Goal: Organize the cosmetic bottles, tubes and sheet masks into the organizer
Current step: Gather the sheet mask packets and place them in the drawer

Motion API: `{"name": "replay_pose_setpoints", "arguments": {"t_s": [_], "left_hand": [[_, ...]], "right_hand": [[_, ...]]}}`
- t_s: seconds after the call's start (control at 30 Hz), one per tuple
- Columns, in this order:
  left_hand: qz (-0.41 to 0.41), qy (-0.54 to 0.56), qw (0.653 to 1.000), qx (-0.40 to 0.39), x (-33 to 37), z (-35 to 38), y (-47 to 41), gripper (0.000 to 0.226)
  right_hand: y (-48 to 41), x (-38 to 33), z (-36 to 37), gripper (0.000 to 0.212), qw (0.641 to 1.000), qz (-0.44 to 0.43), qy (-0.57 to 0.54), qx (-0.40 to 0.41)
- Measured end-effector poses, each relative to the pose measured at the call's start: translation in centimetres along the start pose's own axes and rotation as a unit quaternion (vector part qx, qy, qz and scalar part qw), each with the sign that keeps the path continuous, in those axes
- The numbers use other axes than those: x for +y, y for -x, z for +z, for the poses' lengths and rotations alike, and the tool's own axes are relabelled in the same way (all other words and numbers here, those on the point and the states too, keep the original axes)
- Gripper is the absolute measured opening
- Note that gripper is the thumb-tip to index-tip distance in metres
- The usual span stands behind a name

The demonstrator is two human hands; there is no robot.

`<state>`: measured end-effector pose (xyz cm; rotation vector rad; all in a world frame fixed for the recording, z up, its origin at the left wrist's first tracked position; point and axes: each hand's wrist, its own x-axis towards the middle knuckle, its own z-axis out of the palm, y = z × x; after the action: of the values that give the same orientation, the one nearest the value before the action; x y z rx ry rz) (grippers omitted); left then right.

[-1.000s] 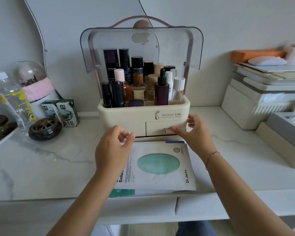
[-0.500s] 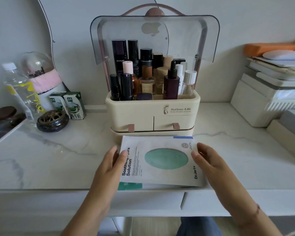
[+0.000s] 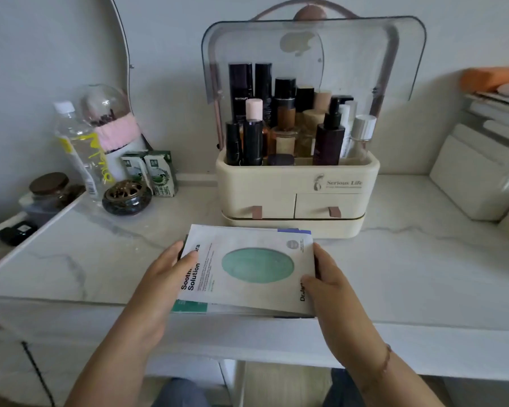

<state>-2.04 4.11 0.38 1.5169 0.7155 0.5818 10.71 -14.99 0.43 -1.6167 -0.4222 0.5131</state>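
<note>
A cream organizer (image 3: pixel 265 186) stands at the back of the marble table, its clear lid (image 3: pixel 350 54) raised and both small drawers shut. Several dark, amber and white cosmetic bottles (image 3: pixel 285 127) stand upright in its top tray. In front of it lies a stack of sheet masks (image 3: pixel 256 265), the top one white with a green oval. My left hand (image 3: pixel 165 277) grips the stack's left edge, thumb on top. My right hand (image 3: pixel 332 283) grips its right edge, thumb on top. The near edge of the stack looks slightly raised off the table.
At the left stand a water bottle (image 3: pixel 80 148), two small cartons (image 3: pixel 152 173), a dark incense burner (image 3: pixel 127 196), a brown-lidded jar (image 3: pixel 49 189) and a domed brush holder (image 3: pixel 109 118). White boxes (image 3: pixel 479 168) are stacked at the right. A mirror leans on the wall.
Both hands left the organizer's drawer fronts, came back toward me and closed on the left and right edges of the sheet mask stack.
</note>
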Motion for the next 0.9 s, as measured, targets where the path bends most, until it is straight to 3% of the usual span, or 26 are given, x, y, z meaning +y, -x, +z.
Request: {"name": "replay_pose_setpoints", "arguments": {"t_s": [0.1,0.23,0.47,0.57,0.63,0.7,0.77,0.83,0.9], "left_hand": [[0.004,-0.041,0.999,-0.002,0.6,-3.0,-0.1,0.025],[0.017,-0.099,0.994,0.043,0.3,-6.6,-0.9,0.036],[0.014,-0.120,0.988,0.100,-0.2,-12.0,-3.5,0.035],[0.007,-0.140,0.984,0.113,-0.4,-12.7,-4.2,0.027],[0.015,-0.172,0.976,0.132,-0.3,-12.2,-3.9,0.036],[0.067,-0.285,0.936,0.195,0.0,-11.1,-3.2,0.057],[0.154,-0.372,0.884,0.236,0.7,-9.0,-2.0,0.064],[0.238,-0.367,0.875,0.209,1.5,-5.6,-0.7,0.064],[0.297,-0.366,0.871,0.137,2.2,-1.6,0.0,0.062]], "right_hand": [[-0.6,0.0,3.4,0.061,1.000,-0.008,0.009,-0.022],[-1.1,-0.4,7.5,0.062,0.999,-0.026,0.000,-0.041],[-2.9,-1.9,13.4,0.060,0.996,-0.052,-0.002,-0.074],[-3.9,-2.4,14.1,0.047,0.995,-0.050,0.003,-0.088],[-4.3,-2.0,13.3,0.026,0.995,-0.031,-0.010,-0.091],[-4.2,-1.3,11.1,0.019,0.997,-0.009,-0.025,-0.069],[-4.1,-0.6,8.0,0.029,0.989,0.038,-0.139,-0.044],[-4.0,-0.8,4.6,0.020,0.951,0.092,-0.295,-0.027],[-4.7,-1.1,2.1,0.010,0.937,0.133,-0.323,-0.003]]}}
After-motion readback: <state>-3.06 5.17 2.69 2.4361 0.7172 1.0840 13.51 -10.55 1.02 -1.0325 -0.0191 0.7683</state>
